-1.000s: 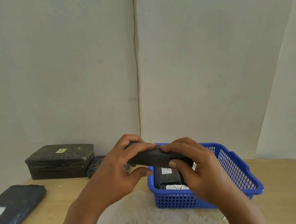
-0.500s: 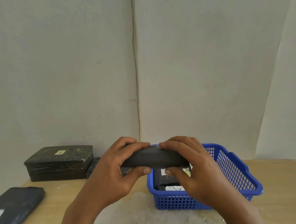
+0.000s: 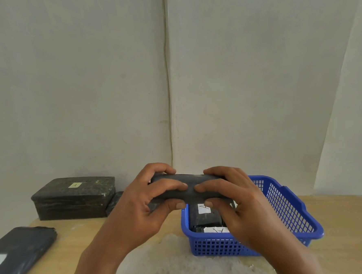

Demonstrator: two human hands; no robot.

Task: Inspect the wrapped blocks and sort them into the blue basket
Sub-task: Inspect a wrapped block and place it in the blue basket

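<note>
Black plastic wrap covers the held block, which sits just below the middle of the frame, lifted clear of the wooden table. Both hands grip it. The left hand curls round its left end, fingers over the top and front, thumb underneath. The right hand does the same at the right end, with the fingertips of the two hands nearly meeting at the block's middle. The block's long axis runs left to right across the frame, close to level.

The relation that matters is with the blue basket, which stands on the table at lower right of centre. The block's right end overlaps the basket's back left corner in the picture, so the basket lies down and to the right of the block, on the right hand's side; that hand is the nearer one. Inside the basket lie wrapped blocks with white labels, which fill its left part, so the free room looks to be toward its right.

I judge the inspection is under way, the drop not yet made. No label shows on the visible face of the held block.

At left of the frame, a larger wrapped box stands by the wall, and a flat wrapped block lies at the lower left corner.
</note>
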